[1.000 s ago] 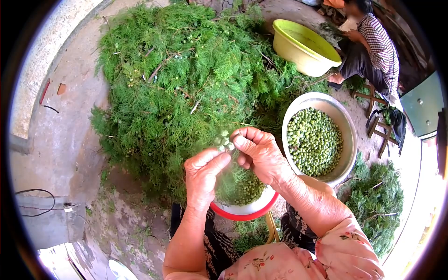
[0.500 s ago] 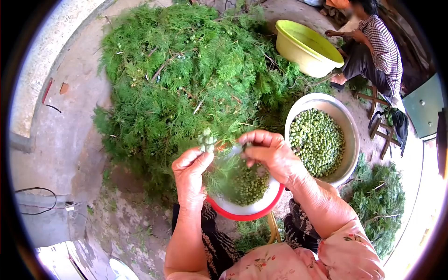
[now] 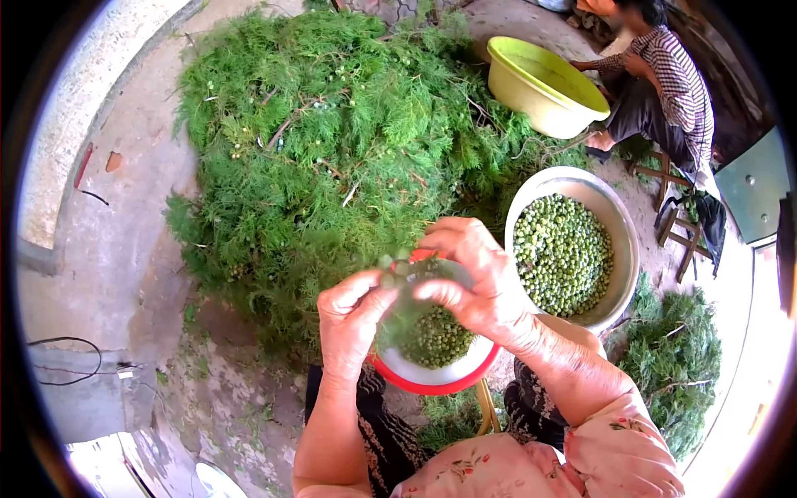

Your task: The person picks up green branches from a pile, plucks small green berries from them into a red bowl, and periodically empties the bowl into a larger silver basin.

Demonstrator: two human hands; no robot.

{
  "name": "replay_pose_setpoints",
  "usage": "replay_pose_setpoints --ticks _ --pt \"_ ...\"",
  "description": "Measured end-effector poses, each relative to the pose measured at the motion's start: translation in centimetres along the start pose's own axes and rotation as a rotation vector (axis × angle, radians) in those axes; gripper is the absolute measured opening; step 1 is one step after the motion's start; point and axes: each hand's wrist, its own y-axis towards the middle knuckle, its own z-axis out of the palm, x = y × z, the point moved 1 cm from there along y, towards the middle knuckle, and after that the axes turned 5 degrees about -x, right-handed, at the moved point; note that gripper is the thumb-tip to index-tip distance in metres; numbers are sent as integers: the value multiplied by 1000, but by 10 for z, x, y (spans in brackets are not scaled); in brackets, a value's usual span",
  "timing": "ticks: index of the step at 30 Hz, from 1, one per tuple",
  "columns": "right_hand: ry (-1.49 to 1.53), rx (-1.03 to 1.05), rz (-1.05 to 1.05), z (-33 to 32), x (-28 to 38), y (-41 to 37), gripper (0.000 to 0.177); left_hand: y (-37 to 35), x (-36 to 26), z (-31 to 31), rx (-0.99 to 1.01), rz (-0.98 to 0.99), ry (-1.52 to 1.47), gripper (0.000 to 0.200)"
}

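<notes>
My left hand (image 3: 347,319) pinches a conifer sprig (image 3: 400,272) with round green cones, blurred by motion. Close to its right side is my right hand (image 3: 483,286), thumb and fingers spread apart around the cones, with nothing visibly gripped. Both hands are over a white basin with a red rim (image 3: 436,388), in which small green cones (image 3: 438,336) lie. Just beyond my hands rises a large heap of green conifer branches (image 3: 324,158).
To the right stands a metal basin (image 3: 633,257) full of green cones. A yellow-green tub (image 3: 540,104) sits farther back, beside a seated person (image 3: 664,91) in a checked shirt. More branches (image 3: 668,365) lie at the right, near a wooden stool (image 3: 685,236).
My left hand has shifted slightly right with the sprig. The right hand's fingers have parted from a pinch and moved closer to the cones.
</notes>
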Motion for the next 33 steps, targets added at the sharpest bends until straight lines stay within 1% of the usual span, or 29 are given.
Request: replay_pose_setpoints --ticks 2,3,4,5,6,8,9,12,13,16,17,18,20,22,23,27,29,30,31,33 --pt "-27 74 -70 5 4 4 57 0 -4 4 81 7 19 12" --pt "-28 128 -73 10 0 1 60 0 -2 6 97 11 72 11" --pt "36 137 -100 13 -1 2 61 -1 0 6 112 17 125 10" --pt "92 221 -28 15 -3 0 58 -2 1 8 134 16 175 9" --pt "148 304 43 17 -6 -2 56 -2 1 8 142 7 140 9" --pt "78 265 0 20 -8 -3 46 -3 3 8 156 -10 73 8" --pt "44 245 -21 22 -8 -4 41 -3 6 7 167 -10 -43 10" --pt "66 62 94 33 -7 -10 26 -4 14 10 202 -28 -72 7" --pt "112 29 175 38 -7 -10 20 -6 10 11 165 13 -58 7" --pt "398 -144 567 44 2 -10 22 -10 -3 18 104 -158 -142 8" --pt "588 -156 699 44 -6 -8 27 -12 -6 20 95 -191 -132 9" --pt "726 -179 798 47 -13 -9 29 -12 -4 21 87 -173 -126 9" --pt "901 -208 865 52 -19 -9 30 -12 2 21 69 -134 -112 10" --pt "992 -141 1000 44 -23 -2 30 -12 3 17 52 -88 -54 9" --pt "1037 13 1076 32 -20 2 28 -12 3 14 56 -74 -47 9" --pt "1076 181 1015 35 -30 -4 21 -7 -2 7 33 -47 -31 9" --pt "1057 253 985 37 -38 -10 25 -3 1 -1 18 7 29 9" --pt "1045 290 969 37 -38 -10 27 -2 -2 -3 12 -16 59 8" --pt "1089 367 950 33 -39 -10 38 0 -2 -3 6 -9 111 7" --pt "980 400 871 29 -35 -8 40 1 -4 -3 -4 14 198 7"
